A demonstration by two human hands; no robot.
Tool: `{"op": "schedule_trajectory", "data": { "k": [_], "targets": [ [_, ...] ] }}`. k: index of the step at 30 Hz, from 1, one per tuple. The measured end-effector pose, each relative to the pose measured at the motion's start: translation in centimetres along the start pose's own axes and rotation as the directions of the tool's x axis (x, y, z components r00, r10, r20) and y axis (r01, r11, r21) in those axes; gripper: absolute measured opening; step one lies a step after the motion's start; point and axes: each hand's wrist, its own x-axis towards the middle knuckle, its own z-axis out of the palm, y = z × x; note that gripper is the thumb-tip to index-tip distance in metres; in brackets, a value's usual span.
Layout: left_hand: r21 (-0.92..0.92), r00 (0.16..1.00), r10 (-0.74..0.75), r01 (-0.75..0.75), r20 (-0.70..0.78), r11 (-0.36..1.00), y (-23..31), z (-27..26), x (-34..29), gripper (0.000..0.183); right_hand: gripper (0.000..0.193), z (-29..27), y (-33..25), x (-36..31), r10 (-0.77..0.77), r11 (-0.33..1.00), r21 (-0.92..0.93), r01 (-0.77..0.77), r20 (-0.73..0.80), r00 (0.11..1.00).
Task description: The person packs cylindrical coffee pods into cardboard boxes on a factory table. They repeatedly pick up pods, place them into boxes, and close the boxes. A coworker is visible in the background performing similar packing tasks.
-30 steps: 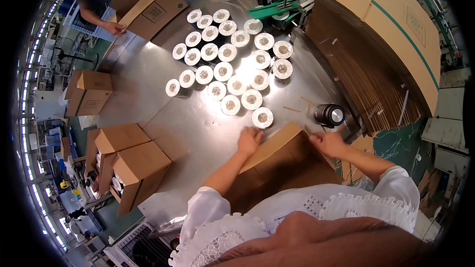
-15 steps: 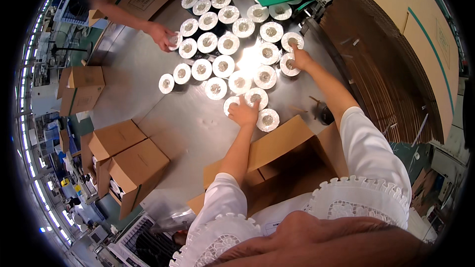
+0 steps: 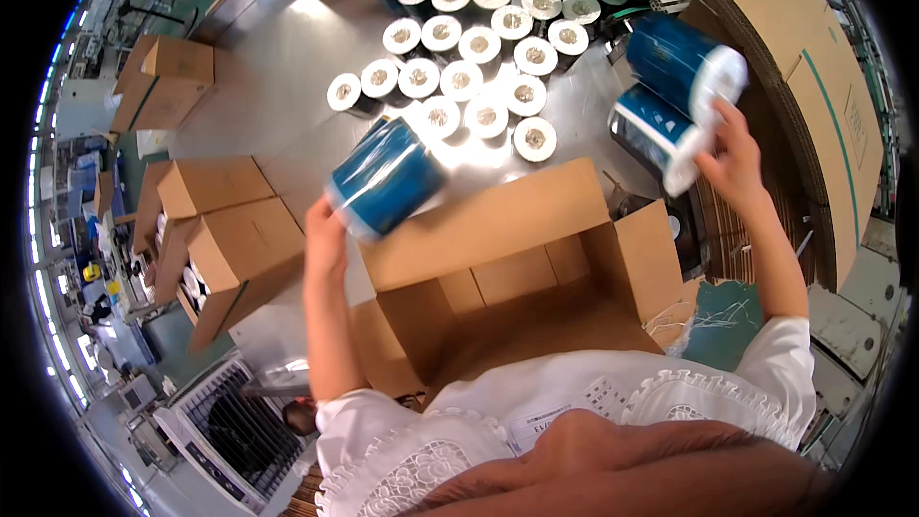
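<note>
Carton (image 3: 498, 220) gapes open centrally; right of it, the right hand (image 3: 735, 161) has a closed grip on two blue rolls (image 3: 667, 56), long axes slanting down rightward, white ends lower right; over its left corner, the left hand (image 3: 325, 237) clasps at least one blurred blue roll (image 3: 388, 172), axis rising rightward.

The camera sits on the person's head (image 3: 613, 474) and looks down and ahead at a shiny metal table (image 3: 254, 77). It is very close to the white shirt (image 3: 565, 393) at the bottom middle, near the open brown box (image 3: 517, 278) just under the middle, and far from the room (image 3: 81, 182) at the left edge. It sees so wide that straight lines bend near the rim.
</note>
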Motion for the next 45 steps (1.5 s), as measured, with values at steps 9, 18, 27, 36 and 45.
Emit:
{"op": "schedule_trajectory", "data": {
  "k": [9, 18, 27, 36, 45],
  "targets": [
    [0.885, 0.854, -0.301, -0.461, 0.424, -0.062, -10.9, 4.0, -14.1, 0.030, 0.058, 8.5, -11.7, -14.8, -0.413, 0.903, 0.323, 0.283, 0.837, 0.360],
    [0.733, 0.625, -0.719, -0.636, 0.306, -0.241, -20.7, 3.6, -11.5, 0.037, 0.064, 38.2, -16.3, -19.4, -0.176, 0.976, 0.157, 0.153, 0.978, 0.116],
    [0.810, 0.910, 0.389, -0.334, 0.144, 0.482, -6.7, 7.1, 6.2, 0.032, 0.019, 17.8, -7.2, 3.0, 0.095, 0.933, 0.333, -0.140, 0.148, 0.984],
    [0.983, 0.969, 0.223, 0.064, -0.102, 0.171, -16.6, 17.6, 19.8, 0.067, 0.087, 31.4, 3.1, -0.9, 0.233, 0.965, -0.264, -0.011, 0.832, 0.503],
    [0.899, 0.991, 0.080, -0.130, 0.106, 0.419, -10.2, 9.3, 17.7, 0.053, 0.064, 34.8, 2.0, -1.2, 0.577, 0.503, 0.004, -0.864, 0.743, 0.339]
  ]
}}
